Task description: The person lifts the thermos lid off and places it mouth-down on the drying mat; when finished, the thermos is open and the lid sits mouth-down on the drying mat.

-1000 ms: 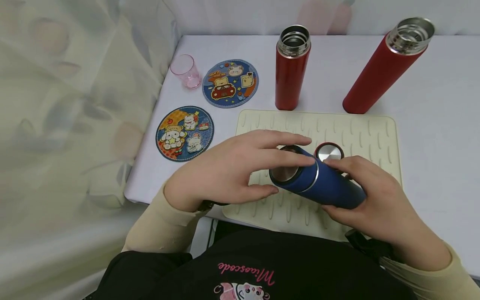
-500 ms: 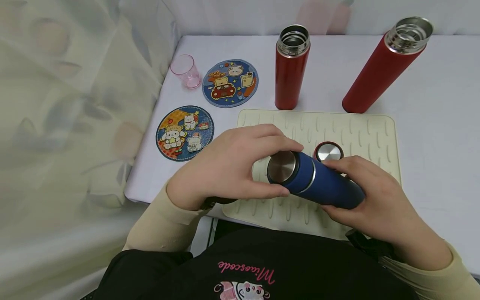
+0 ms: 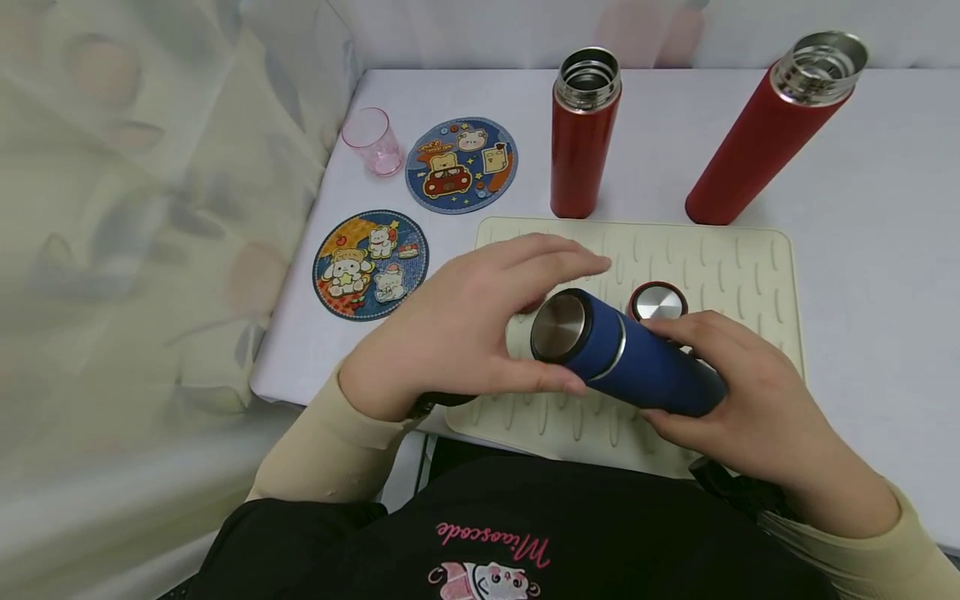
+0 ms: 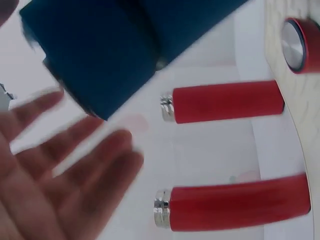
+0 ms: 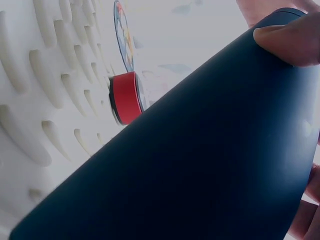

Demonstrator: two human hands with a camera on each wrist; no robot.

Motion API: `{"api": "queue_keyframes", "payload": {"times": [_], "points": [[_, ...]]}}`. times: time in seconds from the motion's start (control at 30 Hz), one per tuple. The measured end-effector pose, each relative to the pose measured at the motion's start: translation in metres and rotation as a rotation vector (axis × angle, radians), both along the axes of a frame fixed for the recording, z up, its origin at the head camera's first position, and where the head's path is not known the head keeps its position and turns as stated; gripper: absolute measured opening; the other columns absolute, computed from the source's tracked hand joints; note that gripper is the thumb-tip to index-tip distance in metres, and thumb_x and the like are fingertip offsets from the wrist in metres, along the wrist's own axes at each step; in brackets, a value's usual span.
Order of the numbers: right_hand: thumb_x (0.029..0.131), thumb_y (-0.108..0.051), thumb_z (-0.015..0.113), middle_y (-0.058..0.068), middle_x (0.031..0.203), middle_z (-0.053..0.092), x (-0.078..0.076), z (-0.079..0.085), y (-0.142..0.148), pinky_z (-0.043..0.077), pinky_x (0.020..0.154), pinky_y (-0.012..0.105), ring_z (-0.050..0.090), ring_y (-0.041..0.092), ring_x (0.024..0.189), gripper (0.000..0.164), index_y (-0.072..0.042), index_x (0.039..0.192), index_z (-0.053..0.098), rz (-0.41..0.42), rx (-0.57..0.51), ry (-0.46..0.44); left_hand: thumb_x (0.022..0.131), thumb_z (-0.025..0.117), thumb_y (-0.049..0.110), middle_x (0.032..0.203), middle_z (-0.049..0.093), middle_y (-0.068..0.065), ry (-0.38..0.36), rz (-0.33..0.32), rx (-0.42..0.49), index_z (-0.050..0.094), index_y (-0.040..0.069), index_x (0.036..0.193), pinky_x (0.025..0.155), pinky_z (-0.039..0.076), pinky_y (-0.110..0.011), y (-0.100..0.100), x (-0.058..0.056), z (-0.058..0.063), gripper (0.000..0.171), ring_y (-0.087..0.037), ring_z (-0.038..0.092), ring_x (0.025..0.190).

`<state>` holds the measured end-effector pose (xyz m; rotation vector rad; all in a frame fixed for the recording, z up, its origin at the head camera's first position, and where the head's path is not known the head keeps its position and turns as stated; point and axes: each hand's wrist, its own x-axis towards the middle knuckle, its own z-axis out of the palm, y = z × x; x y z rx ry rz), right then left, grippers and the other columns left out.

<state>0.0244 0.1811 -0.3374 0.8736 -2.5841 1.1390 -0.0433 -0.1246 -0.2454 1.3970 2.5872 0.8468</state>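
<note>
A blue thermos [image 3: 652, 362] with a steel-topped cap [image 3: 561, 325] is held tilted over the cream ridged mat [image 3: 720, 258]. My right hand [image 3: 750, 400] grips its body near the base, thumb on one side and fingers on the other. Around the cap end, my left hand [image 3: 465, 333] is spread with fingers fairly straight. In the left wrist view those fingers [image 4: 95, 170] stand apart from the cap; whether the thumb touches it I cannot tell. Just behind the thermos a red lid [image 3: 658, 302] with a steel top sits on the mat.
Two red thermos bottles without lids, one at the middle [image 3: 585, 150] and one at the right [image 3: 765, 150], stand behind the mat. To the left lie two round cartoon coasters, an upper [image 3: 461, 165] and a lower one [image 3: 371, 265], near a pink glass [image 3: 375, 142].
My left hand has drawn back from over the cap, its fingers lifting off the top and leaving the steel disc uncovered. The right hand and thermos have barely moved.
</note>
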Motion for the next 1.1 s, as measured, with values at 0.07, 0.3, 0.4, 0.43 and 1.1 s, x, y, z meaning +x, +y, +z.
{"api": "queue_keyframes", "payload": {"times": [0.07,0.3,0.4,0.43,1.1], "points": [[0.097,-0.077,0.058,0.009,0.125,0.075,-0.0004,-0.0007,0.0004,0.039,0.105,0.005,0.065,0.017,0.111,0.084,-0.009,0.146,0.068,0.001,-0.005,-0.005,0.089,0.093,0.047,0.162,0.057,-0.008,-0.034,-0.092,0.047,0.061,0.013,0.157,0.118,0.049,-0.035,-0.0014,-0.0003,-0.0002,0.083,-0.018,0.055,0.147],[0.091,-0.068,0.081,0.008,0.126,0.076,-0.0011,-0.0026,0.0025,0.039,0.104,0.005,0.065,0.018,0.112,0.081,-0.011,0.148,0.068,0.009,-0.021,-0.023,0.096,0.079,0.009,0.168,0.051,-0.012,-0.061,-0.239,0.039,0.064,0.014,0.154,0.128,0.039,-0.037,-0.0033,0.0003,0.0000,0.060,-0.023,0.043,0.158],[0.091,-0.068,0.080,0.008,0.126,0.076,0.0002,-0.0019,0.0022,0.039,0.104,0.005,0.065,0.018,0.112,0.081,-0.011,0.148,0.068,0.003,-0.012,-0.031,0.095,0.075,0.002,0.166,0.053,-0.011,-0.070,-0.228,0.027,0.065,0.014,0.153,0.127,0.040,-0.037,-0.0043,0.0008,-0.0001,0.060,-0.023,0.046,0.156],[0.088,-0.061,0.088,0.008,0.126,0.075,0.0005,-0.0013,0.0022,0.039,0.104,0.005,0.065,0.018,0.112,0.081,-0.011,0.148,0.067,0.001,-0.006,-0.034,0.094,0.074,0.002,0.166,0.054,-0.011,-0.072,-0.223,0.022,0.066,0.015,0.152,0.125,0.041,-0.036,-0.0044,0.0009,-0.0001,0.060,-0.023,0.047,0.154],[0.080,-0.046,0.100,0.007,0.126,0.076,0.0014,-0.0012,-0.0008,0.039,0.104,0.004,0.065,0.019,0.111,0.083,-0.013,0.148,0.068,-0.013,0.013,-0.030,0.093,0.086,0.057,0.151,0.068,-0.003,-0.002,0.030,-0.049,0.065,0.016,0.154,0.111,0.054,-0.037,-0.0017,0.0024,-0.0030,0.076,-0.016,0.064,0.136]]}}
